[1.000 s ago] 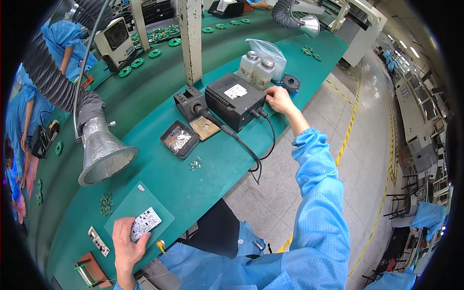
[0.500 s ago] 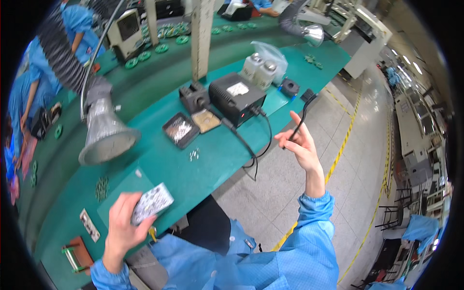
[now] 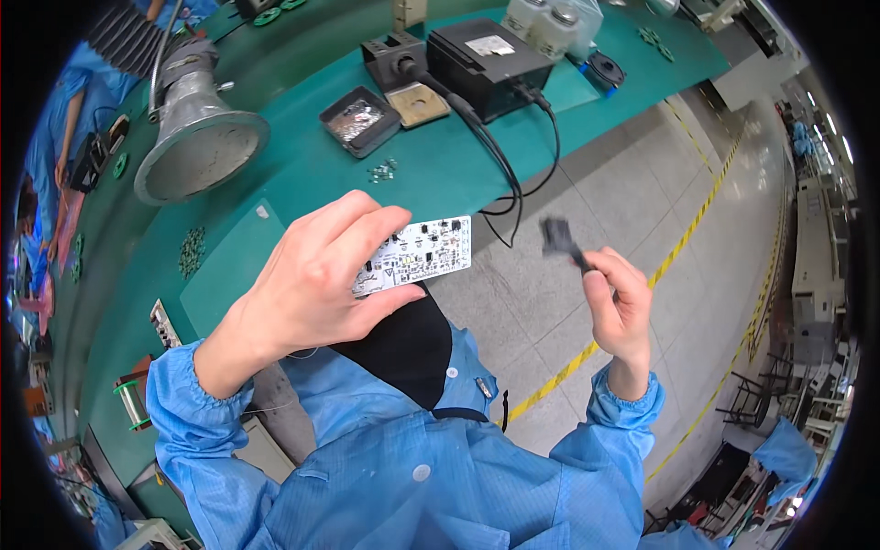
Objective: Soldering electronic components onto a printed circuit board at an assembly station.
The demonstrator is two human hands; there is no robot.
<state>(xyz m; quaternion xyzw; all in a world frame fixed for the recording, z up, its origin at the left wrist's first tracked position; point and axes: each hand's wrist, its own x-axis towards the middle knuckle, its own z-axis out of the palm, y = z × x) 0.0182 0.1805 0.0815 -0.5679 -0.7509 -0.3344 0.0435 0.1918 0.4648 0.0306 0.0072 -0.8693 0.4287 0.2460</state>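
My left hand (image 3: 312, 275) grips a white circuit board (image 3: 431, 252) by its left end, thumb below and fingers above. Small black and metal parts dot the board's visible face, which is held up over the table's front edge. To the right, my right hand (image 3: 625, 307) is closed around the thin handle of a black brush (image 3: 561, 240). The brush's wide head points up and left, blurred by motion and apart from the board.
Behind my hands on the green table (image 3: 302, 188) stand a black soldering station (image 3: 486, 69), a square tray of metal bits (image 3: 359, 121) and a sponge holder (image 3: 418, 104). A fume extractor hood (image 3: 203, 156) hangs at left. A solder spool (image 3: 134, 404) sits at lower left.
The circuit board has come up and rightward in my left hand, its face now turned into view. My right hand has moved right and down with the brush. The view has shifted.
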